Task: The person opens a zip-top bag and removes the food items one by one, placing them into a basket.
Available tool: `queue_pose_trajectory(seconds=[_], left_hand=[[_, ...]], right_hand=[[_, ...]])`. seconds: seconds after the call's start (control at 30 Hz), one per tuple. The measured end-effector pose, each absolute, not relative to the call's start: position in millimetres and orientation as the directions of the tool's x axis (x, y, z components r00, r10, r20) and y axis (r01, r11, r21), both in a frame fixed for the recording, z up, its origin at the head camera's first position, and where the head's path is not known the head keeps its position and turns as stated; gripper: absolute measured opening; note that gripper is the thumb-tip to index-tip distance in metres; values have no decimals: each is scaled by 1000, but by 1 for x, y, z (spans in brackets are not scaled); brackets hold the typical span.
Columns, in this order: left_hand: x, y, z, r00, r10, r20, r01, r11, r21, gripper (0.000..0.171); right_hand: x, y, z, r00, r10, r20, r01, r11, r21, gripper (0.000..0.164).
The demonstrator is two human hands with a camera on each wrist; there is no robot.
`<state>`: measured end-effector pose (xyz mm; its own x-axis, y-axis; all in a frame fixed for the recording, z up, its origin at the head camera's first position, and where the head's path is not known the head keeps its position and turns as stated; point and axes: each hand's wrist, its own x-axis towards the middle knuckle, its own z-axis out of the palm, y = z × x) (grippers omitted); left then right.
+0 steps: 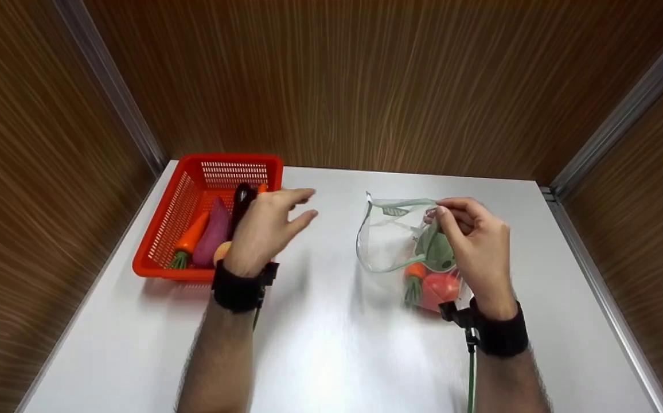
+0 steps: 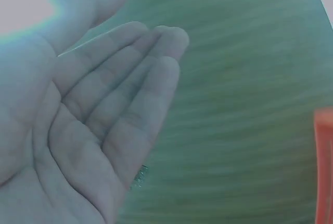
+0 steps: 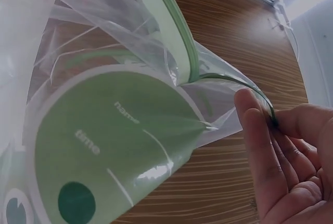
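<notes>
My right hand (image 1: 480,246) pinches the green rim of a clear zip bag (image 1: 436,249) between thumb and fingers. The bag's mouth gapes to the left. A carrot (image 1: 414,269) and a pinkish-red round fruit or vegetable (image 1: 440,289) show through its lower part. In the right wrist view, the fingertips (image 3: 244,99) grip one corner of the zip edge, beside a green printed label (image 3: 119,130). My left hand (image 1: 265,229) hovers over the right side of the red basket (image 1: 225,156), holding nothing, its thumb and fingers extended apart toward the bag.
Inside the basket lie an orange carrot (image 1: 192,234), a long purple vegetable (image 1: 213,236), a dark eggplant-like one (image 1: 242,198) and a yellowish round piece (image 1: 222,251), partly hidden by my left hand. Wood-grain panels (image 1: 331,86) enclose the white table (image 1: 320,355) at back and sides.
</notes>
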<state>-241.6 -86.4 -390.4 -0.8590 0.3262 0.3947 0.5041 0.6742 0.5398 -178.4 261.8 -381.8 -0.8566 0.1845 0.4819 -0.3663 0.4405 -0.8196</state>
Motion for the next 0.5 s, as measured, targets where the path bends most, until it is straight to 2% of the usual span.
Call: queue_pose_trajectory(seconds=[0.2,0.5], left_hand=[[-226,-57,-389,-773,463,433,634,570,523,40],[-219,-21,-400,-686,630,364,713,483,508,39]], right_hand=[[-176,255,-383,-858,151,491,-396,414,-820,14],[-171,246,-383,-859,126,496,-417,391,-821,14]])
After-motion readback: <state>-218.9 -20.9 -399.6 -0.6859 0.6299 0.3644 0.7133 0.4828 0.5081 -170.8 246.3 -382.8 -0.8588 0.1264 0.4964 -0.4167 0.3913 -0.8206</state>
